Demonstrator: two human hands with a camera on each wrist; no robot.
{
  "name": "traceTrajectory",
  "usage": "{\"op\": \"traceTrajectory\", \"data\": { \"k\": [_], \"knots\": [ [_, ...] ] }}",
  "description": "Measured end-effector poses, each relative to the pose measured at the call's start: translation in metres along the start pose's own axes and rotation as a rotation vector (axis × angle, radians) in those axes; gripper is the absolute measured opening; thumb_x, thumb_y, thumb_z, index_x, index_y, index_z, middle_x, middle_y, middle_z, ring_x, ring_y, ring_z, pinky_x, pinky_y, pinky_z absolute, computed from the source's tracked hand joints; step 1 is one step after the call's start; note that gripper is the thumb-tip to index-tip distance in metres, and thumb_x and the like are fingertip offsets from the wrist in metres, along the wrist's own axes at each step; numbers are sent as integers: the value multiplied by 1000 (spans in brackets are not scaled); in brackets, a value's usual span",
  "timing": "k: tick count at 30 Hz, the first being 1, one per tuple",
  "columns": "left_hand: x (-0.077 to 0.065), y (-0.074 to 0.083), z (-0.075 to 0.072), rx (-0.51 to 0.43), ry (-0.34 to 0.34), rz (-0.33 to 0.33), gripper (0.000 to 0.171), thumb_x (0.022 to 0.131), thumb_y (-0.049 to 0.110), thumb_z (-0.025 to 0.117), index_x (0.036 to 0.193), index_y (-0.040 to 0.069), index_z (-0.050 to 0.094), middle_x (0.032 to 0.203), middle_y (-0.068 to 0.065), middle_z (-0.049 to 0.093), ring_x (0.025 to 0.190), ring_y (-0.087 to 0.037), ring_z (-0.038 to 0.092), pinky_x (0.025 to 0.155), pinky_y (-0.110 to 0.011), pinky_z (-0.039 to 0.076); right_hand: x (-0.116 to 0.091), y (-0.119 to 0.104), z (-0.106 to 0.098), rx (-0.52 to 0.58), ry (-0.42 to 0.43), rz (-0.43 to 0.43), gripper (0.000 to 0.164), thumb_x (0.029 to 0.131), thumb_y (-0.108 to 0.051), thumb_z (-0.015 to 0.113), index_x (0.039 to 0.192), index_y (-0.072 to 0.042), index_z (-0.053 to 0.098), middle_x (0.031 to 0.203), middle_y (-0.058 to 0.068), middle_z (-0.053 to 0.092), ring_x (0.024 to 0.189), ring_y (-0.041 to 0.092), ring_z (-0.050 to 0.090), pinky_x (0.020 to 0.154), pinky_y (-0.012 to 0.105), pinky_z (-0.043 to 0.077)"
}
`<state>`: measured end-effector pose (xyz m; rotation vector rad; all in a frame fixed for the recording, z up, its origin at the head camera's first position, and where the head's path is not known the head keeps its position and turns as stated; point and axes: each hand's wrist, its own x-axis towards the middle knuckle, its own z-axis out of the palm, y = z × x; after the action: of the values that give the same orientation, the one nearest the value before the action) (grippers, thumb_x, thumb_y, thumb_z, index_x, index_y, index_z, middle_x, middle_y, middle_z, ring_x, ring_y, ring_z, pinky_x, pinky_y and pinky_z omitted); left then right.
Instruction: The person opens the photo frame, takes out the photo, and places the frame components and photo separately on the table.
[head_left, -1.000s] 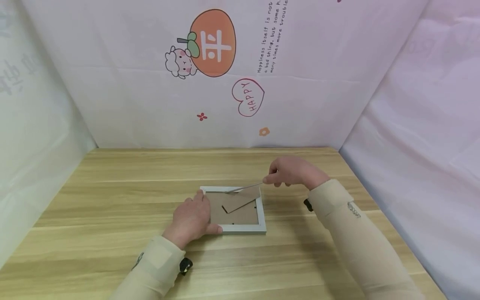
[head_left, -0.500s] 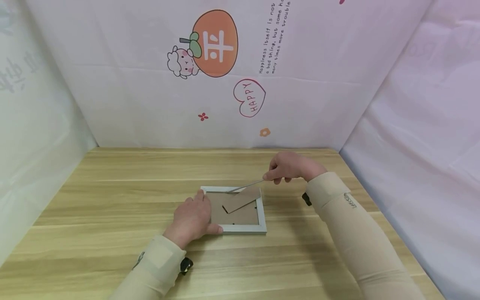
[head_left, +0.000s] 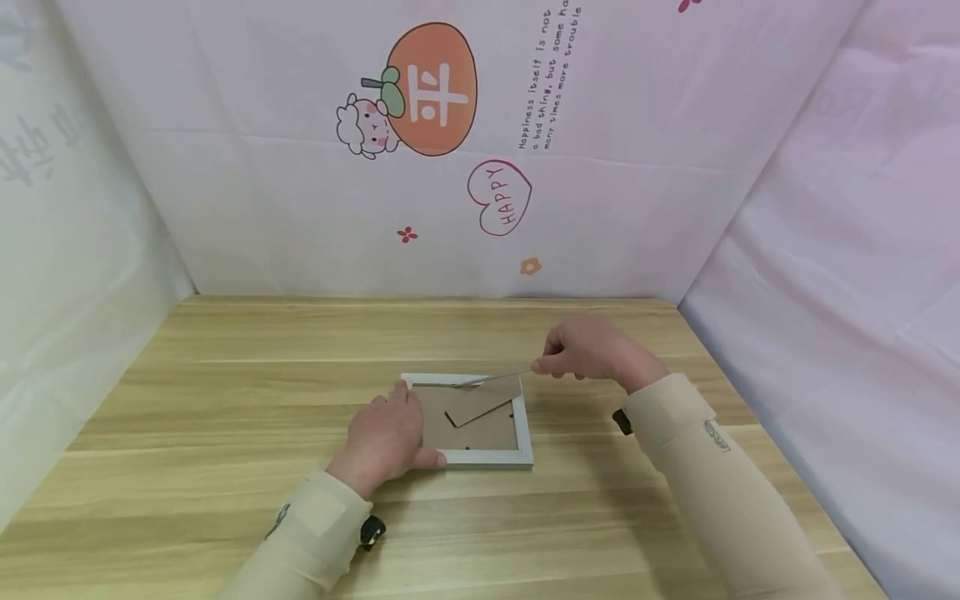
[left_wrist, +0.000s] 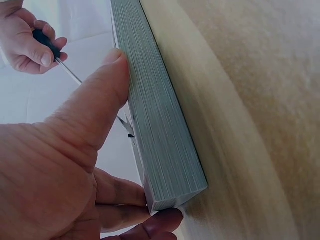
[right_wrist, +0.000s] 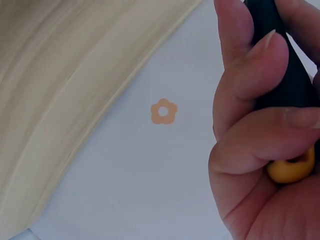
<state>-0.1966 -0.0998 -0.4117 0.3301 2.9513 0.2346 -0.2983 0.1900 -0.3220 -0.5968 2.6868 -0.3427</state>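
A picture frame (head_left: 491, 457) with a pale rim lies back side up on the table, showing its brown backing board (head_left: 491, 435) and stand flap (head_left: 483, 403). My left hand (head_left: 382, 435) grips its left end, thumb against the near side and fingers around the far corner. In my right hand (head_left: 588, 348) is a screwdriver (head_left: 501, 377); its slim shaft slants low over the board, tip at the inner far edge of the rim. The right wrist view shows fingers curled round the dark handle (right_wrist: 295, 82) with a yellow end (right_wrist: 290, 171).
The wood-grain table (head_left: 225, 400) extends around the frame on all sides. White printed cloth (head_left: 300, 225) hangs behind it, with more cloth along the left and right sides. Small dark tabs (head_left: 467, 448) sit at the board's edges.
My right hand rises slightly, then drops and shifts a little right, so the screwdriver's shaft lies flatter. The tip stays at the far inner edge; my left hand and the picture frame keep still.
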Motion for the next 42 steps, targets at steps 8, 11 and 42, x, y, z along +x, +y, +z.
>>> {"op": "traceTrajectory", "data": {
  "k": [8, 11, 42],
  "knots": [
    [-1, -2, 2, 8, 0, 0, 111, 67, 69, 74, 140, -10, 44, 152, -29, 33, 115, -45, 53, 83, -52, 52, -18, 1, 10, -17, 145, -24, 28, 88, -51, 64, 85, -24, 70, 80, -7, 65, 68, 14, 57, 64, 35, 49],
    [-2, -2, 2, 10, 5, 2, 111, 68, 69, 74, 139, -10, 44, 152, -29, 33, 115, -45, 53, 84, -52, 52, -23, 1, 17, -22, 206, -32, 29, 89, -51, 62, 88, -23, 70, 79, -8, 64, 69, 12, 55, 65, 35, 48],
    [-14, 9, 4, 93, 51, -101, 114, 72, 73, 66, 131, -21, 44, 142, -38, 40, 88, -36, 61, 59, -46, 54, -47, -8, 76, 106, 343, 40, 30, 96, -48, 52, 98, -19, 61, 75, -8, 61, 63, 10, 55, 61, 33, 47]
  ]
}}
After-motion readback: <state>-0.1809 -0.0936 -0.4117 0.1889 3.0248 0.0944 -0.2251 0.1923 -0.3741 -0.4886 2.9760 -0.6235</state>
